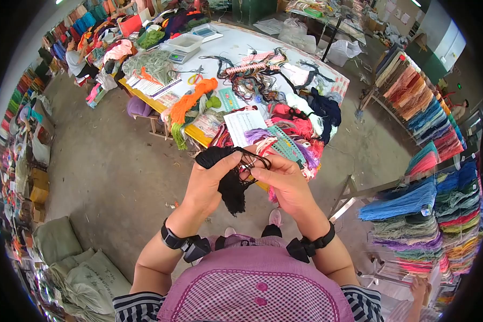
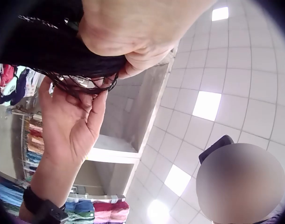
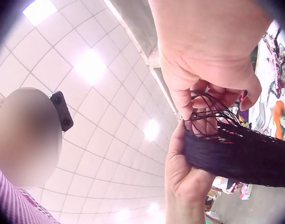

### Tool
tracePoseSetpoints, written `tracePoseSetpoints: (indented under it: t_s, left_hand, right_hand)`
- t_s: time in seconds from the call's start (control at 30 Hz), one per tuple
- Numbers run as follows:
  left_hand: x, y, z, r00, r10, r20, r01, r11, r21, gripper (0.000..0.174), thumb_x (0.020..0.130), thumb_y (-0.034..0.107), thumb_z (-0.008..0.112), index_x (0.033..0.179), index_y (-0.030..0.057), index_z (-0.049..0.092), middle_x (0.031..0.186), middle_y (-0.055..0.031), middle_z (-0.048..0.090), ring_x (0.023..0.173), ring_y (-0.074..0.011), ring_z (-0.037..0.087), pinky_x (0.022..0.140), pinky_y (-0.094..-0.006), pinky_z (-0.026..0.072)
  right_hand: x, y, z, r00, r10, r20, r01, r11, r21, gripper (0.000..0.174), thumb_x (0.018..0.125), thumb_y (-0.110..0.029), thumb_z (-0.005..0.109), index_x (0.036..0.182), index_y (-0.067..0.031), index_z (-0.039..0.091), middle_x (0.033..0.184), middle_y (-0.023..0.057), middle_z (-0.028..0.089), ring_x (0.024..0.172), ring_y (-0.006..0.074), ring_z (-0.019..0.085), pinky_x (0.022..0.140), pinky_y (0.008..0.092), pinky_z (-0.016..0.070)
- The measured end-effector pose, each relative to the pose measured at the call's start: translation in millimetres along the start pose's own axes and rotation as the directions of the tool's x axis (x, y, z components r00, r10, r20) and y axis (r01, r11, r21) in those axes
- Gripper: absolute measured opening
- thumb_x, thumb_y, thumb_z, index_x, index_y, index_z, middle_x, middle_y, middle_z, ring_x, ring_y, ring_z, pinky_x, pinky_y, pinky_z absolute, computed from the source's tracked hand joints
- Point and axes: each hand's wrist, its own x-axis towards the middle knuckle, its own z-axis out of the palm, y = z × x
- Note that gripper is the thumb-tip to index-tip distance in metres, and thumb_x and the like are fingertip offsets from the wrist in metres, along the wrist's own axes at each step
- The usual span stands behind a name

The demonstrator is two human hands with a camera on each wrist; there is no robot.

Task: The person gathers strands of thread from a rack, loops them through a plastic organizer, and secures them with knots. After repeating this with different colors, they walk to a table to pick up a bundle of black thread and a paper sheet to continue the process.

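Note:
A hank of black yarn [image 1: 232,185] hangs from my left hand [image 1: 205,182], which grips it with the thumb on top. Loose loops of the yarn stretch across to my right hand [image 1: 282,180], whose thumb and fingers pinch them. Both hands are close together in front of my chest. In the left wrist view the black hank [image 2: 53,46] fills the upper left, and the right hand [image 2: 70,121] holds its looped strands. From the right wrist, the thick bundle [image 3: 236,158] runs rightward out of the left hand [image 3: 187,179], with thin strands spread between the fingers.
Ahead stands a table [image 1: 233,43] piled with coloured yarn, an orange hank [image 1: 193,99], a paper sheet [image 1: 244,127], green punched cards [image 1: 287,145] and a scale [image 1: 183,53]. Yarn racks [image 1: 408,220] line the right side. Sacks [image 1: 91,279] lie at lower left.

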Motion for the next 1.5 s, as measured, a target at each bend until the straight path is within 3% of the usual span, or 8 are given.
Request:
tracePoseSetpoints:
  t_s: [0.3, 0.47, 0.67, 0.8, 0.83, 1.03, 1.27, 1.5]
  left_hand:
    - [2.6, -10.1, -11.0, 0.999, 0.041, 0.034, -0.044, 0.996, 0.08, 0.027, 0.091, 0.01, 0.062, 0.112, -0.0066, 0.064, 0.097, -0.0087, 0.07, 0.081, -0.0129, 0.065, 0.069, -0.0263, 0.0519]
    - [9.9, -7.9, -77.3, 0.99, -0.132, -0.05, 0.118, 0.97, -0.214, 0.019, 0.096, 0.024, 0.06, 0.097, 0.0057, 0.06, 0.087, -0.0055, 0.067, 0.073, -0.013, 0.061, 0.062, -0.025, 0.0504]
    - [-6.3, -39.8, -245.6, 0.923, -0.249, -0.292, 0.011, 0.778, -0.628, 0.015, 0.098, 0.018, 0.053, 0.089, 0.0066, 0.053, 0.067, 0.0017, 0.044, 0.056, -0.009, 0.042, 0.051, -0.0213, 0.0393]
    - [-40.2, -50.9, -283.3, 0.641, 0.105, -0.76, -0.053, 0.994, 0.093, 0.016, 0.089, 0.001, 0.05, 0.075, 0.008, 0.049, 0.062, 0.0033, 0.042, 0.053, -0.0065, 0.04, 0.049, -0.0196, 0.0376]
    - [-49.0, -51.5, -300.3, 0.704, -0.059, -0.708, -0.229, 0.924, -0.305, 0.014, 0.088, 0.001, 0.051, 0.076, 0.0076, 0.05, 0.064, 0.0022, 0.043, 0.053, -0.0069, 0.04, 0.05, -0.0199, 0.0384]
    - [-93.9, -65.1, -333.3, 0.533, -0.141, -0.834, -0.246, 0.917, -0.312, 0.016, 0.097, 0.014, 0.052, 0.082, 0.0084, 0.053, 0.068, 0.0011, 0.051, 0.054, -0.0074, 0.043, 0.046, -0.0211, 0.0371]
    - [-85.5, -64.0, -269.7, 0.455, 0.026, -0.89, -0.326, 0.935, -0.14, 0.019, 0.1, 0.022, 0.05, 0.086, 0.0089, 0.055, 0.069, 0.0026, 0.052, 0.051, -0.0082, 0.043, 0.043, -0.0209, 0.0329]
    - [-39.0, -65.7, -215.0, 0.297, 0.461, -0.836, 0.355, 0.76, 0.545, 0.03, 0.091, 0.028, 0.062, 0.067, 0.0107, 0.057, 0.05, 0.0036, 0.044, 0.039, -0.0067, 0.033, 0.038, -0.0234, 0.0209]
  right_hand:
    - [6.4, 4.7, 9.2, 0.996, -0.074, -0.044, 0.063, 0.974, -0.216, 0.022, 0.086, -0.012, 0.069, 0.105, 0.0001, 0.066, 0.089, 0.0046, 0.069, 0.077, 0.0073, 0.06, 0.068, 0.022, 0.0429]
    - [-3.1, -4.4, -27.6, 0.965, 0.163, 0.205, -0.204, 0.959, 0.197, 0.01, 0.098, -0.008, 0.05, 0.101, -0.0007, 0.056, 0.078, 0.0007, 0.051, 0.066, 0.0104, 0.047, 0.062, 0.0238, 0.0399]
    - [-11.6, -47.7, -152.6, 0.938, 0.081, -0.337, -0.322, 0.559, -0.764, 0.02, 0.086, -0.021, 0.065, 0.074, -0.0082, 0.056, 0.063, -0.0069, 0.043, 0.055, 0.0036, 0.037, 0.047, 0.0247, 0.0283]
    - [-9.3, -71.7, -342.0, 0.818, -0.413, -0.4, -0.137, 0.535, -0.833, 0.032, 0.082, -0.039, 0.07, 0.076, -0.0093, 0.059, 0.066, -0.0075, 0.046, 0.059, 0.0063, 0.041, 0.05, 0.0253, 0.0293]
    - [-10.7, -114.2, -331.9, 0.807, -0.241, -0.539, -0.308, 0.607, -0.733, 0.029, 0.084, -0.037, 0.07, 0.083, -0.008, 0.064, 0.071, -0.006, 0.052, 0.064, 0.0074, 0.044, 0.055, 0.0255, 0.0324]
    - [27.2, -225.7, -550.5, 0.681, -0.582, -0.443, -0.322, 0.305, -0.896, 0.026, 0.082, -0.023, 0.074, 0.09, 0.0011, 0.07, 0.081, -0.0001, 0.064, 0.077, 0.009, 0.054, 0.072, 0.0265, 0.0438]
    - [70.5, -275.5, -571.7, 0.448, -0.74, -0.502, -0.704, 0.054, -0.708, 0.026, 0.088, -0.037, 0.064, 0.097, -0.0137, 0.073, 0.091, 0.0094, 0.07, 0.083, 0.0302, 0.064, 0.072, 0.042, 0.0495]
    - [106.7, -254.2, -604.3, 0.417, -0.809, -0.415, -0.773, -0.075, -0.63, 0.027, 0.091, -0.038, 0.06, 0.106, -0.0168, 0.07, 0.086, 0.0075, 0.068, 0.073, 0.0279, 0.062, 0.064, 0.0407, 0.0492]
